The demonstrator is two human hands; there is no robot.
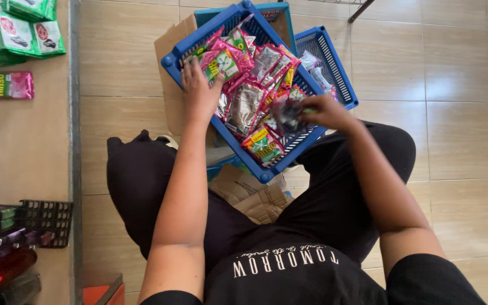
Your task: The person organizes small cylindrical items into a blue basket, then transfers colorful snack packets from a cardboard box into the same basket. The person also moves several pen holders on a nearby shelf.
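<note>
the basket (171,61) is showing bright blue with a slotted wall, its sachets (244,90) glaring pink, red and green; the packets (21,31) on the beige shelf (24,147) are showing green and white; floor tiles (458,113) looking tan

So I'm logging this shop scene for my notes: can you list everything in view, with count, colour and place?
Front basket: one, blue plastic, on the floor by the knees.
Sachets: many, pink, green, dark and silver, piled in the front basket.
Rear basket: one, blue, behind the first, holding a few clear packets.
Cardboard: brown, flattened under the front basket.
Green packs: a stack, top left on the counter.
Pink-green sachet: one, on the counter.
Dark trays: lower left.
Left hand: resting on the sachets.
Right hand: pinching a dark sachet.
</note>
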